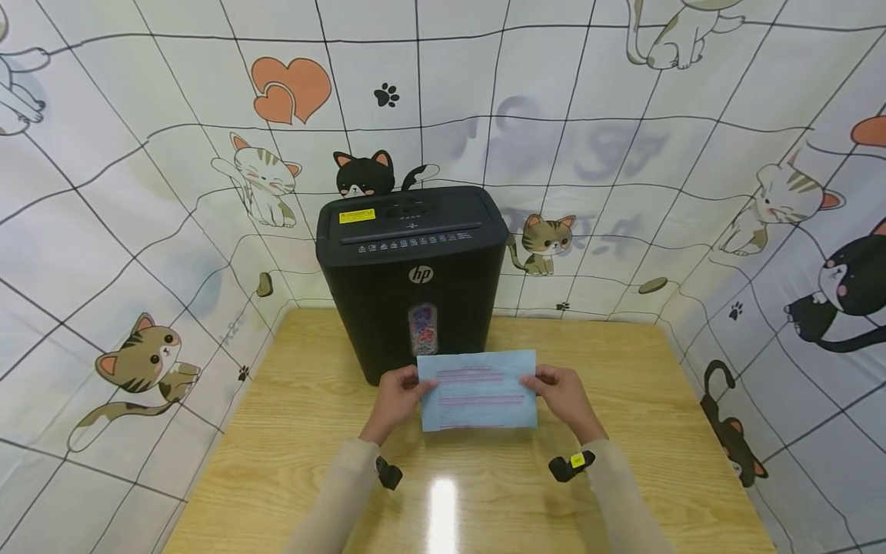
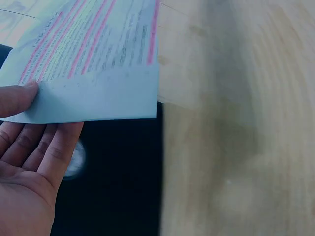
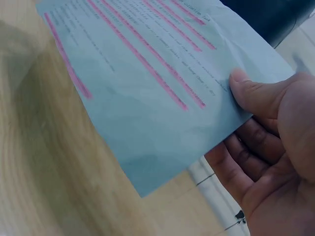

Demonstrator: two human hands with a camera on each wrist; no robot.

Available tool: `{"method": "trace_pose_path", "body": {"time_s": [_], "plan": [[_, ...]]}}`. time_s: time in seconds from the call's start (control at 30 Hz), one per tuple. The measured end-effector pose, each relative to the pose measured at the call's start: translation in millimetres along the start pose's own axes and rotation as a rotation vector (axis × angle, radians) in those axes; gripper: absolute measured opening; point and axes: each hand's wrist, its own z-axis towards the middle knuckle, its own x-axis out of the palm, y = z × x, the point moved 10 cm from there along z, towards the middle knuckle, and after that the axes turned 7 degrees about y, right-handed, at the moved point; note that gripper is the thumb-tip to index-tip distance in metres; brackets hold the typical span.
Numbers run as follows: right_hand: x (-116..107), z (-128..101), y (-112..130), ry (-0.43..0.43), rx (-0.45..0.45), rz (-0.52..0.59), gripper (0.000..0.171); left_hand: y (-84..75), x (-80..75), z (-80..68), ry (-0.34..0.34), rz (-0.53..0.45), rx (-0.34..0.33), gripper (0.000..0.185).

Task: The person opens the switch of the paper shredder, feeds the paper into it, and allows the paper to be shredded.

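Head view, near to far: pale sleeves at the bottom edge, a small black wrist camera (image 1: 388,472) under the left one and another with a yellow tag (image 1: 571,465) under the right. Ahead of them, left hand (image 1: 396,397) and right hand (image 1: 562,391) pinching the short edges of a light blue printed sheet (image 1: 479,389), thumbs on top, fingers underneath. Sheet held flat above the wooden table (image 1: 291,454), just in front of the black HP paper shredder (image 1: 412,269), well below the feed slot (image 1: 415,228) on its top. Beyond, a backdrop cloth printed with cartoon cats (image 1: 145,358) wrapping round the table on three sides.

Left wrist view: thumb (image 2: 17,98) pressed on the sheet's blank margin (image 2: 98,96), fingers (image 2: 56,147) spread beneath, rows of text with pink highlighter (image 2: 91,37) running away from the grip.

Right wrist view: same hold mirrored, thumb (image 3: 248,93) on the paper's edge (image 3: 162,103), faint creases across the surface.

Judged from this: very light, thin, limp if held at one edge only, easily creased or torn, not slippery against dry skin. Best taken as now, by opposite edges with gentle tension to keep it taut and straight; a pinch on the margins rather than the middle, to avoid buckling.
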Motion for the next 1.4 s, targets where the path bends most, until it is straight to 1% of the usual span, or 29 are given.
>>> {"method": "trace_pose_path", "body": {"time_s": [0.13,0.23,0.47,0.67,0.83,1.07,1.13,1.3,1.4], "plan": [[-3.4,2.7,15.6,-0.015,-0.034,-0.002,0.028,-16.8,-8.1,1.6,-0.023,0.008,0.042,0.007],[-5.2,3.2,25.1,-0.014,-0.038,0.003,0.027,-26.7,-12.1,1.9,-0.033,0.007,0.067,0.006],[-12.5,4.3,48.1,-0.041,-0.041,-0.042,0.023,-41.7,-19.8,2.1,-0.05,-0.005,0.076,0.006],[-18.5,6.5,62.8,-0.056,-0.039,-0.055,0.026,-61.3,-27.2,2.1,-0.09,0.018,0.11,0.004],[-22.0,7.3,72.7,-0.063,-0.038,-0.044,0.027,-76.3,-32.3,2.8,-0.109,0.04,0.118,0.006],[-25.2,9.1,85.8,-0.055,-0.045,0.017,0.035,-91.1,-40.6,2.0,-0.145,0.067,0.112,0.006],[-26.4,9.8,89.2,-0.055,-0.049,0.02,0.036,-96.1,-42.8,1.7,-0.159,0.078,0.124,0.006],[-30.4,13.3,102.0,-0.067,-0.082,0.021,0.035,-113.2,-50.5,2.3,-0.208,0.113,0.189,0.006],[-31.9,16.1,111.6,-0.067,-0.11,0.014,0.034,-123.4,-56.5,2.4,-0.235,0.133,0.216,0.007]]}}
